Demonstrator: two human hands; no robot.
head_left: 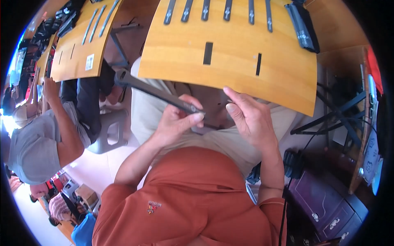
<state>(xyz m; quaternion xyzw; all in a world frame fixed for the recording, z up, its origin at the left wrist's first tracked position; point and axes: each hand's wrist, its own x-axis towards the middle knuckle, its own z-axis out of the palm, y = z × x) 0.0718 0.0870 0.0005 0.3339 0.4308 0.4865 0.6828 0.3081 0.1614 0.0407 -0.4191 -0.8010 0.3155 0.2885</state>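
My left hand (176, 123) pinches one end of a long dark grey wrench (156, 93) between thumb and fingers. The wrench slants up to the left over my lap, and its rounded head is at the far end. To the right, my right hand (252, 119) is raised just below the table's near edge, apart from the wrench. Its index finger and thumb are stretched out with a gap between them, and I see nothing held there. Several similar dark wrenches (227, 10) lie side by side across the far part of the wooden table (176, 57).
A black pouch (303, 28) lies at the table's right edge. Two dark strips (208, 53) mark the tabletop. Left, another person (37, 139) sits at a second table (82, 61) bearing similar tools. A purple cabinet (324, 205) and folding table legs (338, 108) stand right.
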